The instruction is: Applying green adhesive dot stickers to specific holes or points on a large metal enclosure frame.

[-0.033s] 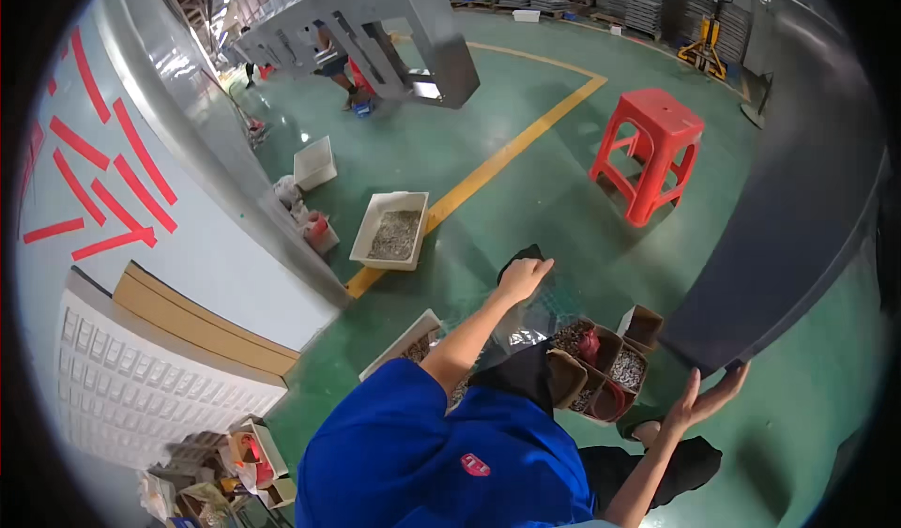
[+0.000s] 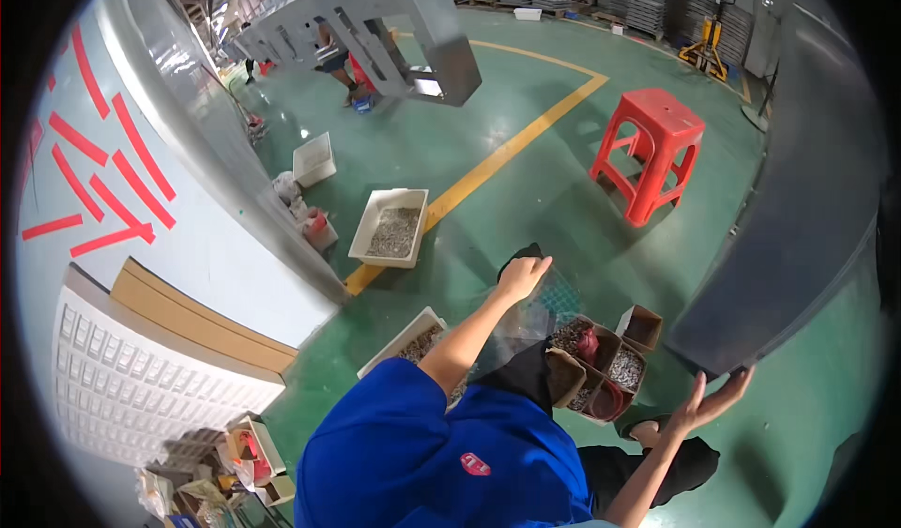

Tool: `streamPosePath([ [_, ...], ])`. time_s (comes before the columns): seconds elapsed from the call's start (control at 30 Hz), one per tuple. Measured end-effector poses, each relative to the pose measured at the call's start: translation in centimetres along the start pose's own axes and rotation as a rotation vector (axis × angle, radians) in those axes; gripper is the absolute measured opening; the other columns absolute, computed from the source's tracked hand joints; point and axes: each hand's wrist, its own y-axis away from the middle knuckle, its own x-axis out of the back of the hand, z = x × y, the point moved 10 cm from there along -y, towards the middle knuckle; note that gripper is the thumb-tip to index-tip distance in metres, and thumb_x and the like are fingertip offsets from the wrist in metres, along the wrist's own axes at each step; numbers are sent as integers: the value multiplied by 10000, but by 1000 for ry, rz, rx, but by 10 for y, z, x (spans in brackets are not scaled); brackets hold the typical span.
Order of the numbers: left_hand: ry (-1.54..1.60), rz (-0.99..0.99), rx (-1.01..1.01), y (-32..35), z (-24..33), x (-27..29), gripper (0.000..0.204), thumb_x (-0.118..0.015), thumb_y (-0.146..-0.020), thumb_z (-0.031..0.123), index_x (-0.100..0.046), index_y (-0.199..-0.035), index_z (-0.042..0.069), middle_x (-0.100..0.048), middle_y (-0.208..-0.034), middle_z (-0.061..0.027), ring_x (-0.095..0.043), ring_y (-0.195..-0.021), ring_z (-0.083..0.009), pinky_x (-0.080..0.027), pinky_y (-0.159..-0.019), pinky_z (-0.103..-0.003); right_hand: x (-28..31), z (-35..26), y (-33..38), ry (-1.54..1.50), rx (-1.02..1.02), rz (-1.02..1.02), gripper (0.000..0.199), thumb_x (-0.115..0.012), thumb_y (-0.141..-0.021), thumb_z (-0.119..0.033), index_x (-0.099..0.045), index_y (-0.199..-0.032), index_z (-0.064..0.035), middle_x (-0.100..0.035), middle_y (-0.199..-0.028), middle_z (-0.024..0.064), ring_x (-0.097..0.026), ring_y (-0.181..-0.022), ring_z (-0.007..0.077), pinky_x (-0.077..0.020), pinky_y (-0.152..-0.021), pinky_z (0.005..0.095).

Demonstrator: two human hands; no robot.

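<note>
My left hand [image 2: 524, 277] is closed in a loose fist above my black-clad knee. Clear plastic sheet [image 2: 560, 295] appears to hang from it, though its edges are hard to make out. Low on the right, my right hand [image 2: 715, 404] has its thumb and fingers around the bottom corner of a large dark grey panel [image 2: 784, 237]. That panel rises upright past the right side of the view. Between my hands stand open boxes [image 2: 601, 364] of small metal parts, with a red bundle [image 2: 588, 344] among them.
A red plastic stool [image 2: 654, 148] stands ahead on the green floor. Left of it sit a white bin of small parts [image 2: 394, 230] and a pale bin [image 2: 314, 160]. A grey machine frame [image 2: 413, 40] juts in above. Far right stands a yellow pallet jack [image 2: 709, 47].
The dark grey panel has shifted slightly right, and my right hand has moved with it. My left hand has hardly moved. The clear plastic below it looks flatter and less shiny.
</note>
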Motion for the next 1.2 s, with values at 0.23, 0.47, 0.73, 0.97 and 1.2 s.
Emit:
streamPosePath([
  [0.23, -155, 92, -110, 17, 20, 5, 381, -539, -888, 394, -666, -815, 42, -635, -664, -174, -629, -648, -356, -489, -592, -454, 78, 67, -8, 153, -31, 185, 650, -589, -903, -251, -294, -1420, 8, -311, -1459, 186, -298, -1353, 311, -238, -1112, 449],
  [0.47, -183, 179, -236, 28, 27, 1, 160, -628, -800, 227, -663, -817, 72, -660, -688, -130, -648, -650, -312, -504, -597, -426, 139, 115, -5, 164, -132, 373, 546, -456, -979, -337, -355, -1394, 3, -383, -1411, 177, -405, -1283, 289, -330, -1049, 410],
  [0.73, -259, 129, -260, 28, 33, -6, 189, -614, -808, 235, -642, -816, 49, -655, -697, -140, -653, -666, -309, -508, -608, -427, 188, 238, 39, -110, -410, 519, 604, -458, -923, -477, -447, -1328, -28, -476, -1328, 153, -473, -1210, 302, -411, -960, 431],
  [0.97, -434, 7, -346, 7, 47, -24, 308, -572, -853, 306, -627, -715, 36, -615, -601, -158, -629, -588, -344, -494, -535, -440, 176, 355, 78, 494, -886, -478, 465, -605, -834, -375, -618, -1144, -29, -668, -1046, 165, -650, -942, 306, -490, -816, 433],
  [1.2, -432, 191, -411, -12, 41, -20, 345, -546, -887, 310, -626, -700, 31, -626, -684, -150, -633, -621, -311, -506, -555, -412, 164, 326, 108, 1297, -970, -1092, 447, -743, -667, -367, -698, -945, -20, -672, -983, 198, -644, -967, 338, -508, -826, 439],
])
